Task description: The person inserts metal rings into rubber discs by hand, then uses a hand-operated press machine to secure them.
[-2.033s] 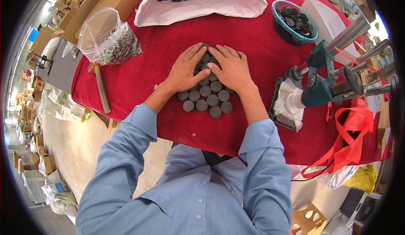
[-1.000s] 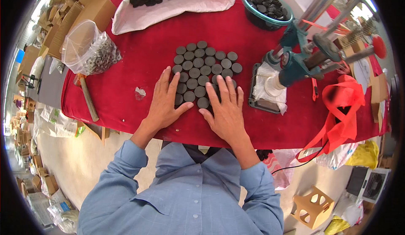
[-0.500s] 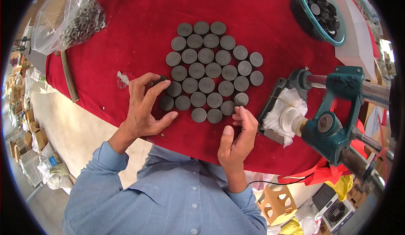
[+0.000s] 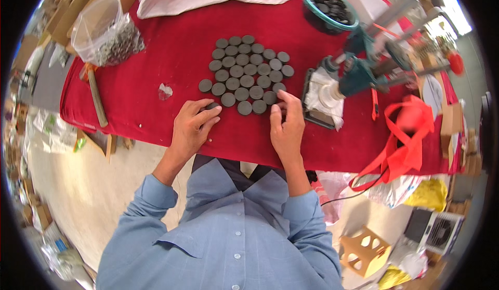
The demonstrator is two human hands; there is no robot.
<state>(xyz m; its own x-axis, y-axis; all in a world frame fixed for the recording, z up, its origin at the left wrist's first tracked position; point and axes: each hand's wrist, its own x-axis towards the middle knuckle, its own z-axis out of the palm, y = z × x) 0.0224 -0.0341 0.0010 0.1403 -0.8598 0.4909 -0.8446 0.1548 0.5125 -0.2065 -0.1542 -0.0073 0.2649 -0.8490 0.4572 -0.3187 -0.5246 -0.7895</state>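
A cluster of dark grey round discs point(image 4: 250, 69) lies flat on the red cloth, many of them touching. At the cluster's near left, my left hand point(image 4: 193, 124) closes its fingers and thumb around a single disc point(image 4: 211, 106), partly hidden under the fingertips. My right hand point(image 4: 287, 126) is at the near right, its fingers loosely curled and the thumb apart. Its fingertips are against or just beside an edge disc point(image 4: 279, 87); exact contact cannot be told.
A hand press point(image 4: 358, 74) stands at right, with white wrapping point(image 4: 323, 89) at its base. Farther back are a teal-rimmed basin point(image 4: 354, 23) of dark pieces and a white sack point(image 4: 218, 0). A bag of metal rings point(image 4: 120, 45) and a hammer point(image 4: 96, 96) lie left, red straps point(image 4: 410, 134) right.
The view has shifted, showing more of the far table. My left hand has moved from the cluster's left side to a disc at its near-left edge. My right hand stays by the right edge.
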